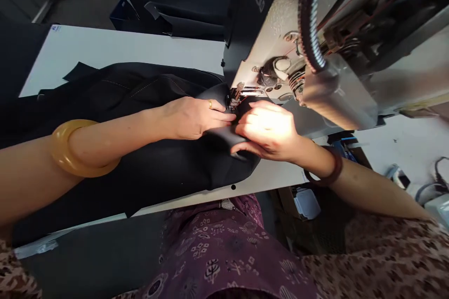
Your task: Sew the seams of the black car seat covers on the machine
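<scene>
Left hand [189,118], right hand [269,131] gripping, fabric [168,163] between

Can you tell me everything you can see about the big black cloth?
The big black cloth looks like smooth fabric, with pale dashed stitching on it. It lies rumpled and folded across the flat white tabletop. One part is bunched beside the small silver metal presser foot, where the left hand and right hand touch it.

Upper left, you could pass over the table [140,49] beyond the cloth [157,163]; at centre the presser foot [235,98] bars you, the machine [277,23] blocking upper right.
</scene>
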A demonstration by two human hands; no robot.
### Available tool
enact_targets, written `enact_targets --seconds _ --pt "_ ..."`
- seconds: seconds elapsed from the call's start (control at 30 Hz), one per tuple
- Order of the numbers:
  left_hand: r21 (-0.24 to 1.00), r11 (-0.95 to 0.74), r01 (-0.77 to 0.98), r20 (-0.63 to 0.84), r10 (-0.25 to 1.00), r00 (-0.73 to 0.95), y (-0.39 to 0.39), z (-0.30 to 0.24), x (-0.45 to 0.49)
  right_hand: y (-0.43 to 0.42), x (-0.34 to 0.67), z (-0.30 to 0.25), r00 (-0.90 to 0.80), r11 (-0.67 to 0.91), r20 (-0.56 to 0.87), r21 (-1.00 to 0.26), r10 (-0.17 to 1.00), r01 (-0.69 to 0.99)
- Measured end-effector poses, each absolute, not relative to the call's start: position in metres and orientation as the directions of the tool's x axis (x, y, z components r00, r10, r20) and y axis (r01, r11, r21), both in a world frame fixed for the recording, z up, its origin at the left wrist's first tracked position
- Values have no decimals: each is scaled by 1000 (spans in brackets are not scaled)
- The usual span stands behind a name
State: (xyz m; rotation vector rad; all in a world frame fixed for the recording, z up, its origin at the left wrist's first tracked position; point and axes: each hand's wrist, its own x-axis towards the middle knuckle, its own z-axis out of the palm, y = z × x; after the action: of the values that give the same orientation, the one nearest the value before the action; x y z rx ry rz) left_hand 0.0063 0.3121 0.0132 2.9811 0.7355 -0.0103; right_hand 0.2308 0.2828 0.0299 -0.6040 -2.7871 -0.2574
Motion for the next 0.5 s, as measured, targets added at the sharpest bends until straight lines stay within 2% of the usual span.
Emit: enact_targets --seconds 0.07,0.13,0.2,0.27,0.33,0.37,0.43,0.5 --pt "80 -895 439 20 441 897 314 8 1 283 221 32 -870 888 262 87 417 452" --pt "80 -918 389 88 395 915 312 3 -4 283 221 29 -886 911 255 37 388 410" --pt "81 -922 378 129 386 913 306 1 -6 283 234 17 -863 926 352 -31 364 377" --pt "113 -897 426 130 439 889 298 4 -4 286 258 -5 -718 862 496 -144 488 486" --pt "152 -860 486 101 503 858 291 11 0 295 285 -34 -427 665 560 -332 710 669" --pt "162 -845 510 77 526 847 288 15 2 302 296 -48 -259 529 538 -438 802 727" --pt "146 -822 551 9 558 830 285 24 9 319 313 -73 -29 287 393 -617 919 732" --pt "99 -799 594 -57 591 805 283 31 15 336 318 -88 6 150 201 -752 980 642"
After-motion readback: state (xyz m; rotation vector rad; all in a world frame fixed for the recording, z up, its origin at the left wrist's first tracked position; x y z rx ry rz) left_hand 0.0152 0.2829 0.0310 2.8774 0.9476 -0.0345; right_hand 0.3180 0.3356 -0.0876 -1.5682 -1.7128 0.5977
